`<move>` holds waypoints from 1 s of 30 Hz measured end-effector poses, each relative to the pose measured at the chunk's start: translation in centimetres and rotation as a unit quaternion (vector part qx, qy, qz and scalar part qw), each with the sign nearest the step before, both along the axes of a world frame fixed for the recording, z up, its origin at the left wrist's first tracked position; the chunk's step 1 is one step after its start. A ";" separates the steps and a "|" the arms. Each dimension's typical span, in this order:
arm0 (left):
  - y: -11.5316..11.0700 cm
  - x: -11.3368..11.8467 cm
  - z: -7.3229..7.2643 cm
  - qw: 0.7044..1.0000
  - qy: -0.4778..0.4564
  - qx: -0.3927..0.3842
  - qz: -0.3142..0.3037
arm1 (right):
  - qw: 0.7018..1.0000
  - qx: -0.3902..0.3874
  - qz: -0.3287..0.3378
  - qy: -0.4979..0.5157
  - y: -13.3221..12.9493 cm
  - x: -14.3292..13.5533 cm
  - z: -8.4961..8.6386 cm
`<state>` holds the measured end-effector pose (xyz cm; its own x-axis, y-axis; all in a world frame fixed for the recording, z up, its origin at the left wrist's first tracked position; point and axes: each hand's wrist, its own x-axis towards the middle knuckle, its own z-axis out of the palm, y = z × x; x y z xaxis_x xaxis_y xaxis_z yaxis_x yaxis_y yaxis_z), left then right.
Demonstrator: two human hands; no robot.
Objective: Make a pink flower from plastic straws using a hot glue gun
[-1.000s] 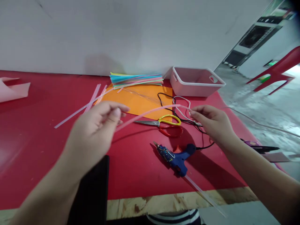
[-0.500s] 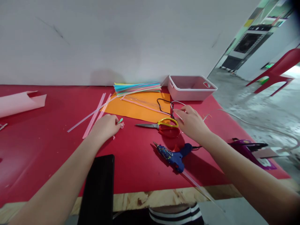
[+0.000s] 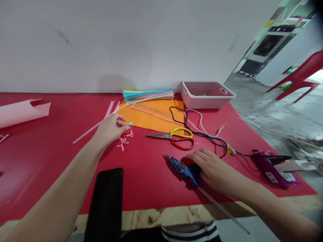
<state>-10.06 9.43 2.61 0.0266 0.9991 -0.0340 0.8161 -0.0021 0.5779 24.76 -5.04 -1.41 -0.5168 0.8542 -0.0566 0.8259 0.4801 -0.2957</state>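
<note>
My left hand [image 3: 110, 127] hovers over the red table [image 3: 50, 158] and pinches a small green bit [image 3: 129, 123] at its fingertips, just above several little pink curls [image 3: 124, 140]. My right hand [image 3: 211, 166] rests on the blue glue gun [image 3: 183, 167], covering its handle; a clear glue stick [image 3: 222, 210] juts out behind it past the table edge. Yellow and red scissors [image 3: 176, 136] lie between the two hands.
An orange sheet [image 3: 148, 116] carries a pink straw, with a stack of coloured straws [image 3: 147, 94] and a white bin [image 3: 207, 94] behind. Cables [image 3: 204, 129] run to a purple glue gun [image 3: 274, 164]. A black phone [image 3: 106, 201] lies at the near edge. Pink paper [image 3: 22, 111] lies far left.
Both hands let the long pink straw go onto the orange sheet. My right hand came back to the blue glue gun; my left hand went to the pink curls and lifted slightly.
</note>
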 end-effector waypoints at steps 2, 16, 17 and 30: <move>-0.2 -0.2 0.7 1.000 -0.019 0.012 -0.002 | 1.000 -0.018 -0.005 0.021 0.1 -0.4 -0.4; -5.8 3.5 4.8 0.906 -0.378 -0.189 -0.014 | 0.966 0.168 -0.044 0.194 1.6 1.9 1.0; -6.5 4.2 4.7 0.892 -0.401 -0.208 -0.017 | 0.957 0.187 -0.057 0.216 1.9 1.7 1.4; -9.5 8.6 -4.2 0.814 -0.514 -0.269 0.000 | 0.916 0.126 -0.067 0.375 3.6 -2.2 -1.5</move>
<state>-1.42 -0.09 -1.54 0.3166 0.8470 -0.4270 -0.0999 0.4775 0.8729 22.57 -1.41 -2.91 -0.2195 0.8492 0.4802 0.4916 0.5215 -0.6974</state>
